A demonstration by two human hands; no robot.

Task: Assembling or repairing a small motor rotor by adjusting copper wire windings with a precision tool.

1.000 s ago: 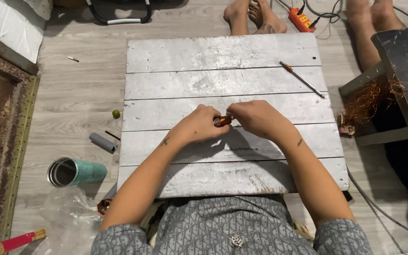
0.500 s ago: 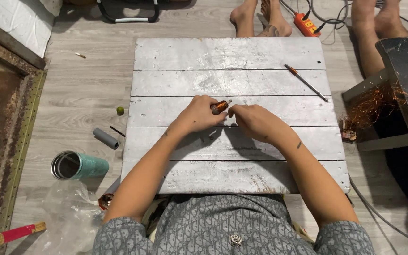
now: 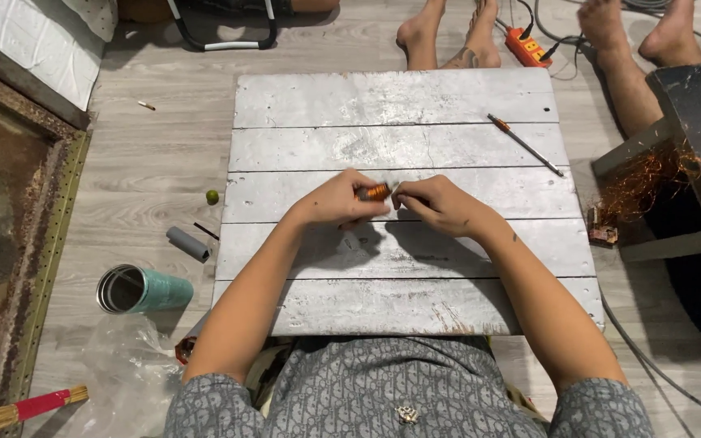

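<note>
A small copper-wound coil (image 3: pixel 375 192) sits between my two hands over the middle of a grey plank board (image 3: pixel 399 113). My left hand (image 3: pixel 341 199) grips its left end with the fingers curled around it. My right hand (image 3: pixel 436 204) pinches the coil's right end, fingers closed. Both hands rest low over the third plank. Most of the coil is hidden by my fingers.
A thin orange-handled screwdriver (image 3: pixel 524 143) lies on the board's far right. On the floor left: a teal tumbler (image 3: pixel 141 289) on its side, a grey tube (image 3: pixel 187 243), a small green ball (image 3: pixel 212 196). Another person's bare feet (image 3: pixel 448 36) sit beyond the board. Tangled copper wire (image 3: pixel 642 182) lies right.
Both hands have stayed together on the coil and shifted slightly on the board. The coil now shows between the fingertips, turned a little.
</note>
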